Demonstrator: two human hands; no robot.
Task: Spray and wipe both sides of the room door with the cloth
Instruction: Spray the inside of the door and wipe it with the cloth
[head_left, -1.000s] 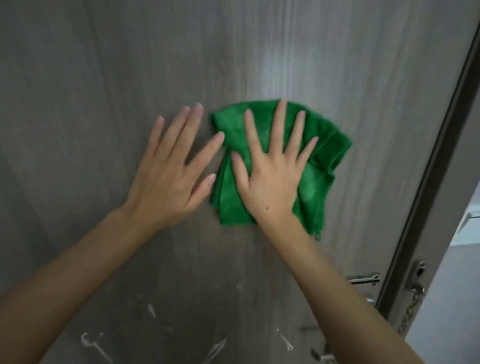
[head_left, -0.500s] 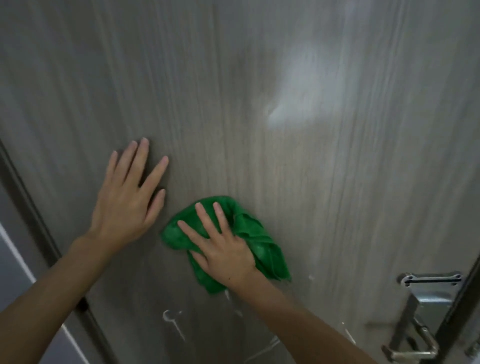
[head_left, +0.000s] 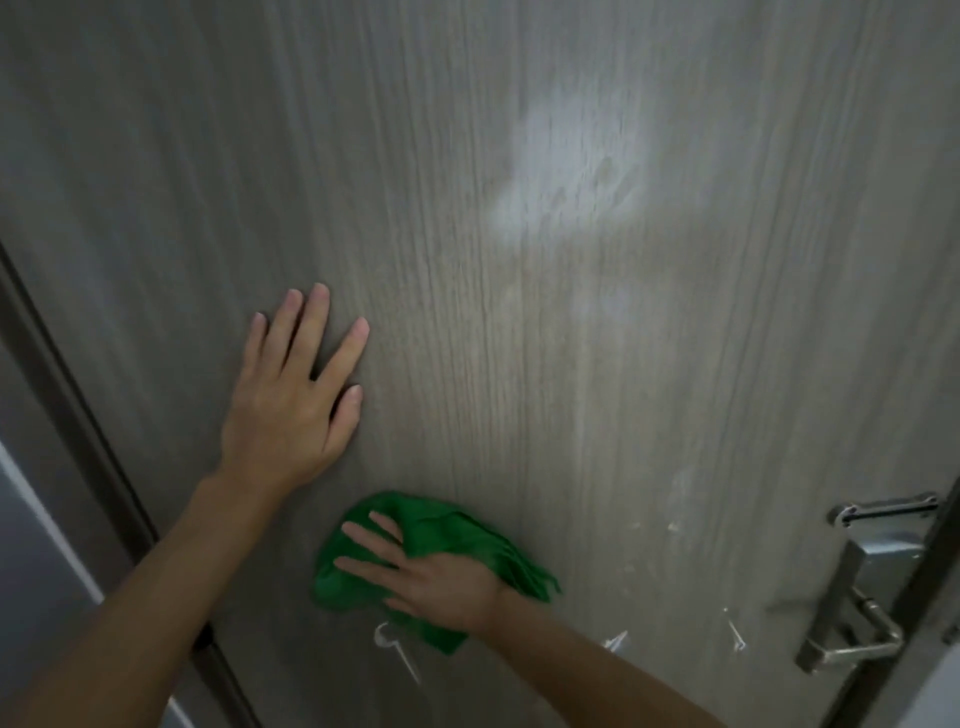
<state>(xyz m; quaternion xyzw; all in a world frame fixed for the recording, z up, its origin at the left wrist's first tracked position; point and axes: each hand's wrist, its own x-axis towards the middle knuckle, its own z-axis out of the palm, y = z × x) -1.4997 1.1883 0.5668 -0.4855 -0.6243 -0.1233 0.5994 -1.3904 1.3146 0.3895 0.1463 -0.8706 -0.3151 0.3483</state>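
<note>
A grey wood-grain door (head_left: 519, 312) fills the view. My right hand (head_left: 431, 577) presses a crumpled green cloth (head_left: 467, 540) flat against the door's lower middle, fingers straight and pointing left. My left hand (head_left: 293, 400) lies flat on the door above and left of the cloth, fingers spread upward. No spray bottle is in view.
A metal lever handle (head_left: 852, 623) with its plate sits at the door's right edge, a small latch bar (head_left: 888, 509) above it. The dark door frame (head_left: 67, 395) runs down the left side. White scratch marks (head_left: 400, 654) show low on the door.
My right hand has slid the cloth down and to the left across the door. My left hand has moved left and stays flat on the door. The view has shifted towards the handle.
</note>
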